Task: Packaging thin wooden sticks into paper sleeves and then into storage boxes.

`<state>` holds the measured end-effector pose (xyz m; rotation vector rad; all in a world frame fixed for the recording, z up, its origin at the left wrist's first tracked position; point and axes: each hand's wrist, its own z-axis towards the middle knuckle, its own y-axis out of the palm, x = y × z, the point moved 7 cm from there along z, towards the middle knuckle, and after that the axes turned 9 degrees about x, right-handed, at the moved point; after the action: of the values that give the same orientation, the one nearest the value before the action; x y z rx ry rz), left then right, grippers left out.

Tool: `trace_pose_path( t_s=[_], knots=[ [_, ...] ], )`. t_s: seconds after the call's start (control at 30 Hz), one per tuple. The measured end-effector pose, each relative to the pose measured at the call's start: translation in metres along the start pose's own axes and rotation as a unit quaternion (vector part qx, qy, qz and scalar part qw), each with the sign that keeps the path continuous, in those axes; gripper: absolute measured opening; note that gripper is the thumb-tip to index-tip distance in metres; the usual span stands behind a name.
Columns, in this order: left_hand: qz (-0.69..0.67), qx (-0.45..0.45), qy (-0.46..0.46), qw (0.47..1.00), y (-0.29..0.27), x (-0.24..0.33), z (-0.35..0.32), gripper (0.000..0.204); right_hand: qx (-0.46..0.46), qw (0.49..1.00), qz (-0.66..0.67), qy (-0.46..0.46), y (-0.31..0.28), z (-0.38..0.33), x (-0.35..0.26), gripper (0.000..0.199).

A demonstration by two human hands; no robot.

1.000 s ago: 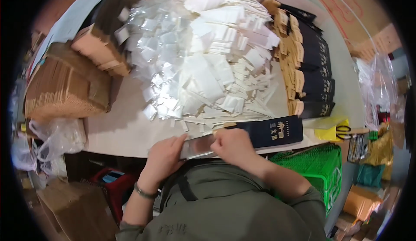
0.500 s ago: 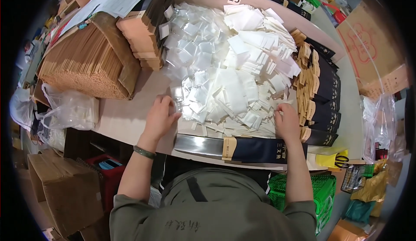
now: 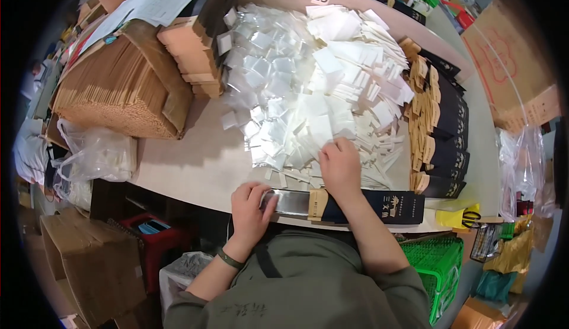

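Note:
A shiny silver metal chute (image 3: 292, 202) lies along the table's near edge. Its right part is inside a dark navy pouch (image 3: 388, 207) with a tan band. At the chute's left end my left hand (image 3: 250, 210) is curled, thumb and fingers closed around something glossy that I cannot make out. My right hand (image 3: 341, 169) reaches over the pouch, fingers bent together at the edge of the white flat packets (image 3: 314, 119); whatever it pinches is hidden. Clear packets (image 3: 267, 62) are heaped to the left of the white ones, and thin white sticks (image 3: 379, 151) to the right.
Filled navy pouches (image 3: 453, 122) with tan tops line the right side. Stacked kraft cardboard sleeves (image 3: 112, 95) stand at the left beside a clear plastic bag (image 3: 101, 154). Scissors (image 3: 471, 217) lie front right, above a green crate (image 3: 435, 270). A cardboard box (image 3: 89, 258) sits lower left.
My left hand has moved down and right from beside the clear packets to the chute's left end. My right hand has moved left from the thin sticks to the white flat packets.

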<state>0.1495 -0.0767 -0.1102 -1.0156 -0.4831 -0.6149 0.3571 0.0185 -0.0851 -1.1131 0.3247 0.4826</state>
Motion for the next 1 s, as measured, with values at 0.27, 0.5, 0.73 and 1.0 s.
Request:
trace_pose_path(
  t_s=[0.27, 0.5, 0.73, 1.0],
  knots=[
    [0.254, 0.252, 0.102, 0.928, -0.189, -0.046, 0.217, 0.021, -0.317, 0.911, 0.188, -0.187, 0.003, -0.032, -0.075, 0.011],
    [0.399, 0.044, -0.038, 0.915, -0.200, -0.100, 0.286, 0.020, -0.136, 0.933, 0.081, -0.323, -0.008, -0.062, -0.099, 0.008],
    [0.441, 0.105, -0.019, 0.891, -0.204, -0.120, 0.277, 0.018, -0.150, 0.953, 0.119, -0.236, 0.023, -0.073, -0.078, 0.024],
    [0.284, 0.253, 0.002, 0.925, -0.228, -0.101, 0.182, 0.021, -0.061, 0.974, 0.131, -0.172, -0.040, -0.060, -0.045, 0.026]
  ],
)
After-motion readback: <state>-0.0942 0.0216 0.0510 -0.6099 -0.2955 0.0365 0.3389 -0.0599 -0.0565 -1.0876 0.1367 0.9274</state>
